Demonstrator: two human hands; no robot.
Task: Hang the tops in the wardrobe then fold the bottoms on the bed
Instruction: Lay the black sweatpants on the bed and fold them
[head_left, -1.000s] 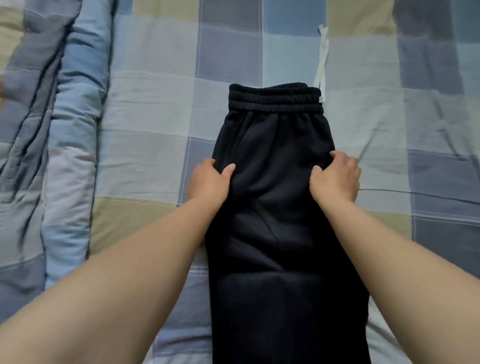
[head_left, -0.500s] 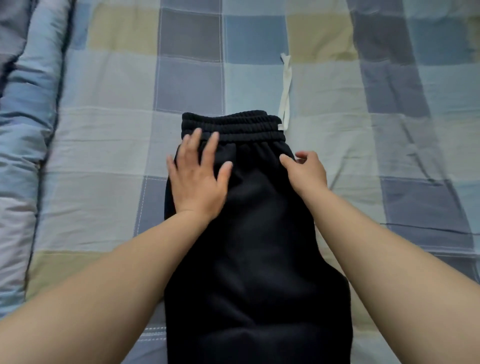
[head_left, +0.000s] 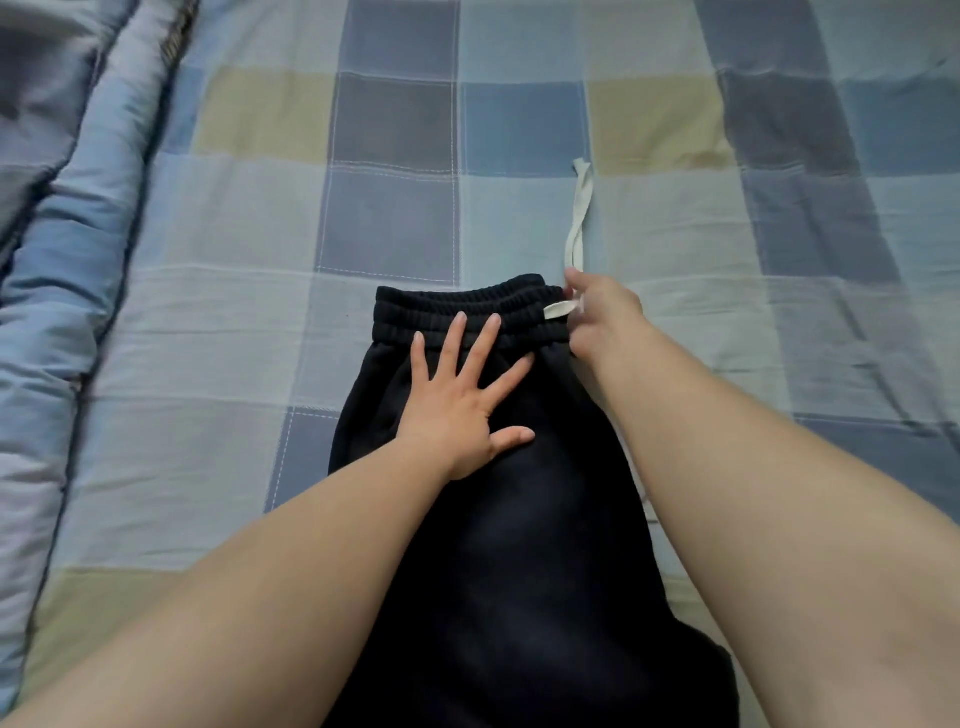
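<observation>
A pair of black sweatpants (head_left: 519, 545) lies lengthwise on the checked bedsheet (head_left: 218, 332), folded narrow, with its elastic waistband (head_left: 462, 309) at the far end and the legs running toward the near edge of the view, where they pass out of frame. The left hand (head_left: 462, 405) rests flat on the cloth just below the waistband, fingers straight and spread, the tips of the longer ones touching the gathered elastic. The right hand (head_left: 597, 317) is at the right corner of the waistband, its fingers curled and pinching the white drawstring (head_left: 579, 218); a short end of that cord lies across the waistband just beside the fingers, and the longer part trails away from the hand over the sheet toward the far side. The left edge of the sweatpants is straight and fully visible; the right edge is mostly hidden behind the right forearm. Bare sheet lies open on the left of the garment, beyond the waistband and to the right past the cord. Along the far left a rolled, quilted duvet (head_left: 62, 249) in blue and grey runs the length of the bed, well apart from the garment.
</observation>
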